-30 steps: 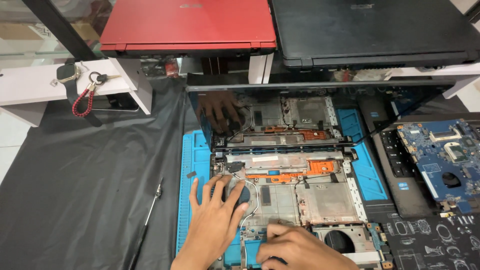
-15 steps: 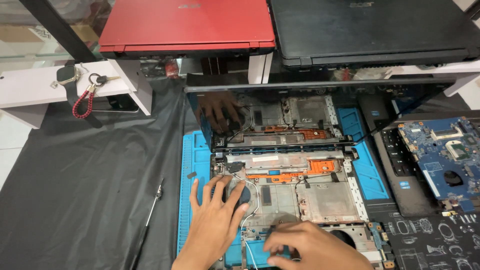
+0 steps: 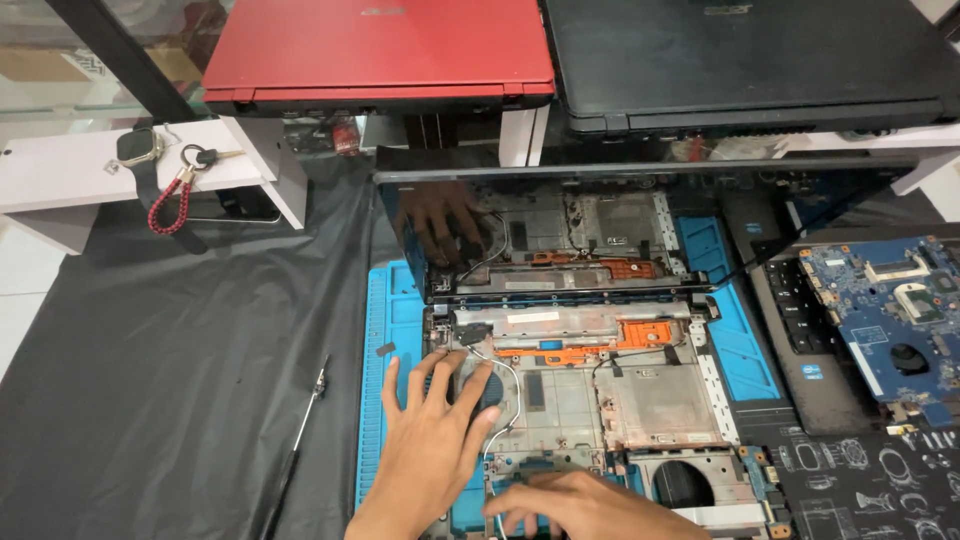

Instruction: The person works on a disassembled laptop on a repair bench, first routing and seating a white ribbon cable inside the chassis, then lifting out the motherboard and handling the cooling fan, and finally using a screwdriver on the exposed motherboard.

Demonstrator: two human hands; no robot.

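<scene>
Your left hand (image 3: pixel 435 450), fingers spread wide, lay flat on the grey metal laptop chassis (image 3: pixel 610 400); right hand (image 3: pixel 575 505), at 5 o'clock, pinched a thin white cable (image 3: pixel 510 400); screwdriver (image 3: pixel 297 445) at 9 o'clock.

We work at a worktop (image 3: pixel 180 330) draped in black sheeting, with a white shelf (image 3: pixel 90 175) standing at its far left. Beyond it we see a glass pane (image 3: pixel 60 60) crossed by a dark bar, and pale floor (image 3: pixel 15 300) at the left edge.

The right hand (image 3: pixel 575 505) has slid left along the chassis's (image 3: pixel 600 400) near edge. The left hand (image 3: pixel 435 440) has spread its fingers slightly wider.
</scene>
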